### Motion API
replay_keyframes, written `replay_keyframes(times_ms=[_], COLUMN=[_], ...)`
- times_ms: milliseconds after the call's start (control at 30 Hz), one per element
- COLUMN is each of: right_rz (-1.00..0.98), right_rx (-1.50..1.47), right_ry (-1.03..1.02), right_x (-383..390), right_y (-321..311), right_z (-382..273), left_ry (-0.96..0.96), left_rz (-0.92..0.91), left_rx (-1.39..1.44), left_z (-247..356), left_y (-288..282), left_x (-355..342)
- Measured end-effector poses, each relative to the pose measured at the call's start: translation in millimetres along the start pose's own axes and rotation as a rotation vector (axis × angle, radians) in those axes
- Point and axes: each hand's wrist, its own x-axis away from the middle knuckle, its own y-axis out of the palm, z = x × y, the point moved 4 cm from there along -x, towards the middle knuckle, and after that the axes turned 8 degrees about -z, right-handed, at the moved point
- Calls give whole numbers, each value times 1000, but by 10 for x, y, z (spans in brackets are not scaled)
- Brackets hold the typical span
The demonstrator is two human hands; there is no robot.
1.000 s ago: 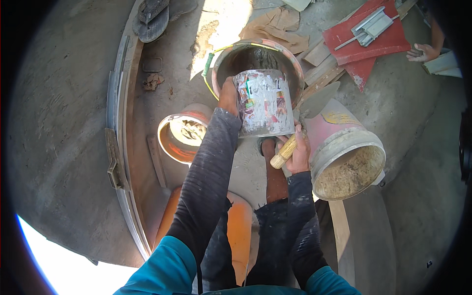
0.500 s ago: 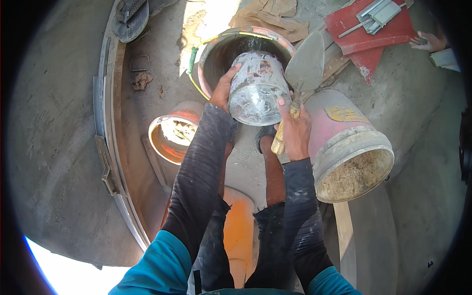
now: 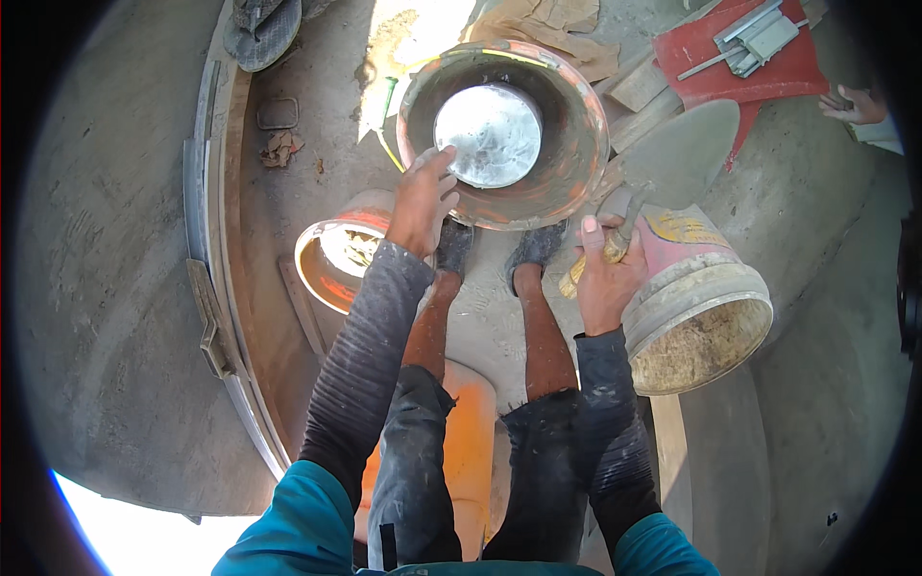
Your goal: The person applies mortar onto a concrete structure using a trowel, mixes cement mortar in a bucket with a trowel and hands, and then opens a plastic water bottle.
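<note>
A clear, white-smeared small bucket (image 3: 488, 136) sits in the wide, stained bucket (image 3: 576, 178), its round base facing up. My left hand (image 3: 423, 204) is at the near left of the wide bucket, fingers apart and holding nothing, fingertips close to the small bucket's base; whether they touch it I cannot tell. My right hand (image 3: 612, 278) is closed round the wooden handle of a trowel (image 3: 687, 149). The trowel's grey blade points up and away to the right, above a tipped pink bucket (image 3: 696, 288) with a crusted rim.
A tipped orange-and-white bucket (image 3: 331, 278) lies left of my feet. Planks (image 3: 639, 110) and a red sheet with metal pieces (image 3: 730, 58) lie at the far right, near another person's hand (image 3: 855, 104). A curved wooden edge (image 3: 230, 192) runs along the left. An orange plastic surface (image 3: 471, 442) is between my legs.
The small bucket, held between both hands before, now stands base up in the wide bucket. My left hand has let go of it, and my right hand has moved right with the trowel.
</note>
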Motion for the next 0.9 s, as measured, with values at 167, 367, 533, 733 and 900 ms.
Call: replay_keyframes(times_ms=[167, 367, 533, 733, 900], right_rz=[-18, -220, -186, -139, -95], right_rx=[-234, -3, -30, 574, 456], right_ry=[-420, -287, -904, -875, -842], right_x=[208, 24, 161, -484, -266], right_y=[-198, 219, 458, 982, 987], right_z=[-317, -400, -927, -294, -410], left_ry=[61, -109, 39, 28, 17], left_rz=[-126, -45, 13, 140, 161], left_rx=[30, -573, -1149, -1340, -1261], left_z=[-278, -1096, -1326, -1720, -1807], left_y=[-73, -640, -727, -617, -822], left_x=[911, 2414, 3409, 3125, 3126])
